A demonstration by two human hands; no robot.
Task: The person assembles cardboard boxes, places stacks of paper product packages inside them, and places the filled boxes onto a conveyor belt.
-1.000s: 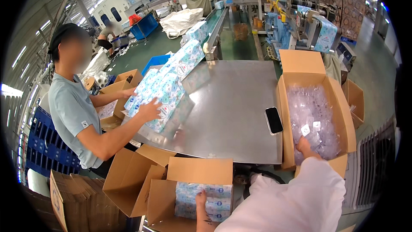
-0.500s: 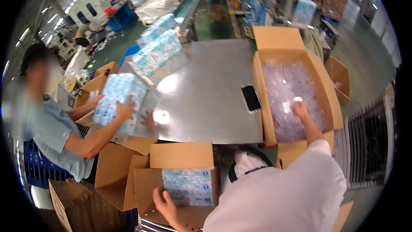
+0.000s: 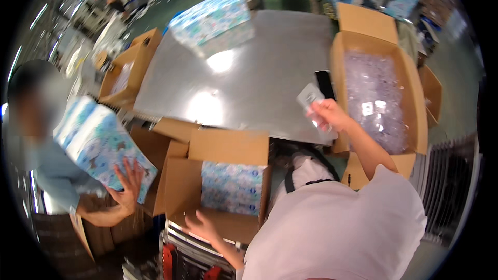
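My right hand (image 3: 330, 114) is closed on a thin, see-through plastic piece (image 3: 310, 95), held over the right edge of the metal table. Beside it lies a dark phone (image 3: 324, 84). At the near side of the open cardboard box (image 3: 179, 189) in front of me, my left hand (image 3: 204, 228) has its fingers spread and holds nothing. Blue-and-white patterned packs (image 3: 232, 186) fill the right part of that box. On my right, a tall carton (image 3: 421, 116) contains many similar-looking clear plastic pieces (image 3: 374, 80).
A co-worker on the left holds a patterned bundle of packs (image 3: 101, 145) above another open carton (image 3: 148, 148). More packs (image 3: 212, 18) stand at the far end of the metal table (image 3: 264, 72). A smaller carton (image 3: 132, 72) sits beyond its left edge.
My right hand has come out of the right carton with a plastic piece, over the table edge. The co-worker's bundle has moved off the table toward the person. My view has shifted.
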